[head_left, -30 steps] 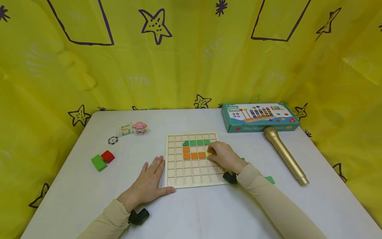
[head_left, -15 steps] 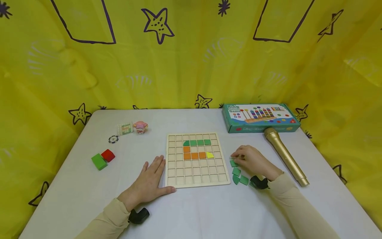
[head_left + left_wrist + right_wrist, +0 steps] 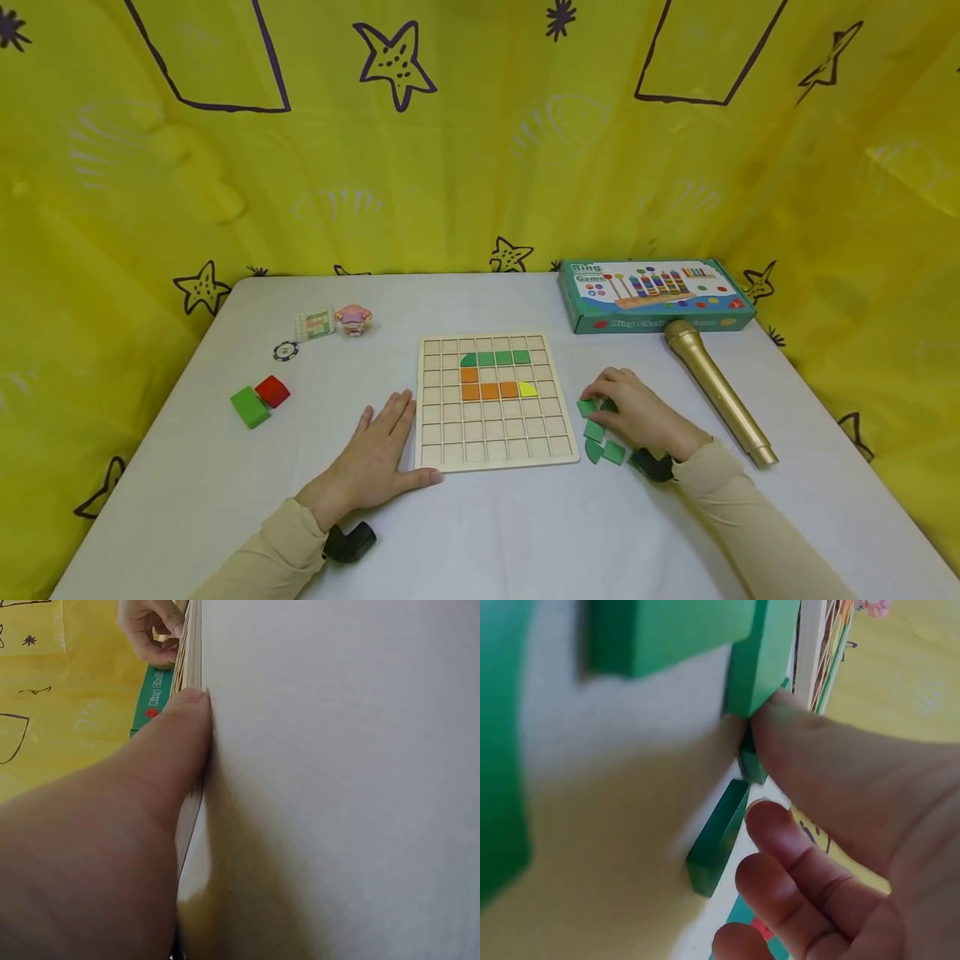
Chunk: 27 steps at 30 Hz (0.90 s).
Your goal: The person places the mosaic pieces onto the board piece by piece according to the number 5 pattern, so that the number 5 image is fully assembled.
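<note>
In the head view, a square wooden grid board [image 3: 498, 425] lies mid-table. It bears a row of green tiles [image 3: 495, 358], several orange tiles [image 3: 488, 391] and one yellow tile [image 3: 528, 389]. My left hand [image 3: 369, 462] rests flat beside the board, its fingertips at the left edge and its thumb at the front corner. Right of the board, my right hand [image 3: 633, 408] reaches over loose green tiles, with index finger and thumb around a green tile [image 3: 586, 408]. Whether they pinch it is hidden; the right wrist view shows the thumb [image 3: 795, 735] close to green tiles [image 3: 720, 840].
A golden microphone [image 3: 720, 392] and a Ring Challenge Game box [image 3: 656, 296] are at the right. On the left are a green block [image 3: 250, 407], a red block [image 3: 272, 392], a poker chip [image 3: 285, 351], a pattern card [image 3: 314, 324] and a pink figurine [image 3: 353, 319].
My right hand has left the yellow tile in the board and moved right to the loose green tiles, where its fingers have since lowered. My left hand stays put.
</note>
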Available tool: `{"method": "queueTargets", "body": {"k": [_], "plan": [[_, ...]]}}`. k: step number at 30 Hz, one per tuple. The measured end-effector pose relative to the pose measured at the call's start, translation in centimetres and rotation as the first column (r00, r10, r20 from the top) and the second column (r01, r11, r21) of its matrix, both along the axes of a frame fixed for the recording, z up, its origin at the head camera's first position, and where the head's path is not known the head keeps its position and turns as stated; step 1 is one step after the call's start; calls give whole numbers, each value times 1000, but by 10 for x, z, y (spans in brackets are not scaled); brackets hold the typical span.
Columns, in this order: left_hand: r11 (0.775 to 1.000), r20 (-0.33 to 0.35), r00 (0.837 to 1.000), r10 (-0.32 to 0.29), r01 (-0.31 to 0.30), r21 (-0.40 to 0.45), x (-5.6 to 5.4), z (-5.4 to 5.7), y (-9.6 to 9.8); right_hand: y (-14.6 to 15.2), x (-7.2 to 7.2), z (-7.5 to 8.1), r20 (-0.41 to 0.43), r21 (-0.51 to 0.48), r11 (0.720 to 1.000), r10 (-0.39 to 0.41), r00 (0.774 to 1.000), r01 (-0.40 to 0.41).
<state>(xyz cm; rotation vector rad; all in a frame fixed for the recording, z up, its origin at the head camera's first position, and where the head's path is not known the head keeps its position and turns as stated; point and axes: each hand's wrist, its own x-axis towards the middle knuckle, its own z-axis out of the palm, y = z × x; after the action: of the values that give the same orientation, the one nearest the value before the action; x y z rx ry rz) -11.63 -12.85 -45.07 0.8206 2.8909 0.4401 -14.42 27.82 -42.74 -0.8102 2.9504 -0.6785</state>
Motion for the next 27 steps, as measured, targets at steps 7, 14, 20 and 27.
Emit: {"method": "queueTargets", "body": {"k": [7,14,20,27], "plan": [[1000,8,1000,2,-2,-2,0,-1,0,-23,-4,9,22,-97,992,-84,996,86],[1000,10,1000,4,-4,5,0,-2,-1,-65,-13,11,28,-95,995,16,999,-14],[1000,23,1000,-1,1,0,0,-2,1,-76,-14,4,-40,-29,997,68,997,-69],[1000,-1,1000,-4,4,6,-1,-1,0,-64,-10,6,-96,-26,995,94,991,-97]]}}
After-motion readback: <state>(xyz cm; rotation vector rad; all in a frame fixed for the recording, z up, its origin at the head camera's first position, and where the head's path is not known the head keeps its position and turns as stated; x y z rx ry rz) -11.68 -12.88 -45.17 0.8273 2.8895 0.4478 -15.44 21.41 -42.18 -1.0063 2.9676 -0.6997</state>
